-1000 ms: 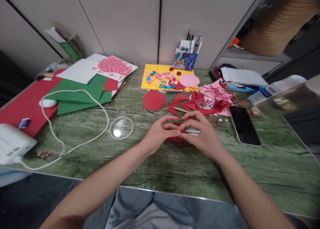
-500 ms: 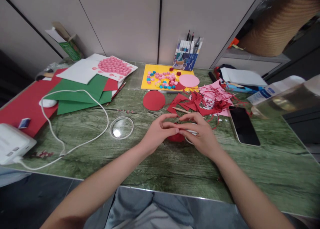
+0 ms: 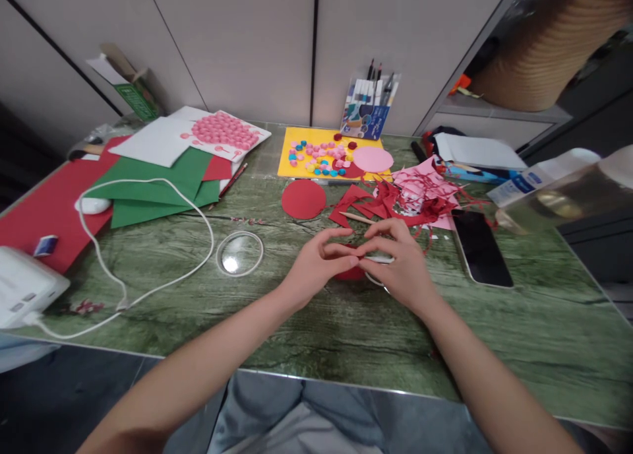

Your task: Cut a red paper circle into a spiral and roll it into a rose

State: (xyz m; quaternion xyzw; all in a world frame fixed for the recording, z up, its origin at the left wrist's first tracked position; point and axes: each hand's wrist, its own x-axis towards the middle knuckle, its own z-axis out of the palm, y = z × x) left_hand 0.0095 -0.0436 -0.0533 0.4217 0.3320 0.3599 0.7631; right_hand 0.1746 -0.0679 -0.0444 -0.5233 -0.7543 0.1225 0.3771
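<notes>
My left hand [image 3: 316, 266] and my right hand [image 3: 398, 262] meet over the middle of the table, thumbs and fingertips close together. Both are pinched on a piece of red paper [image 3: 351, 271], which shows below and between the fingers and is largely covered by them. Under my right hand's fingers a white curved object [image 3: 378, 259] with a thin ring-like edge shows in part; I cannot tell its kind. Just beyond my hands lies a pointed wooden stick [image 3: 357, 218], beside red paper scraps [image 3: 353, 204]. A round red paper disc [image 3: 303, 199] lies flat behind my left hand.
At the back, a yellow sheet [image 3: 291, 157] carries small coloured balls and a pink disc [image 3: 373, 159]. A phone [image 3: 482, 248] and a clear bottle [image 3: 564, 193] are on the right. On the left are a white cable [image 3: 212, 243], green sheets [image 3: 158, 183] and a charger [image 3: 30, 286].
My hands stay together in nearly the same spot, with the fingers shifted slightly. A little more of the red paper shows between them. The things on the table have not moved.
</notes>
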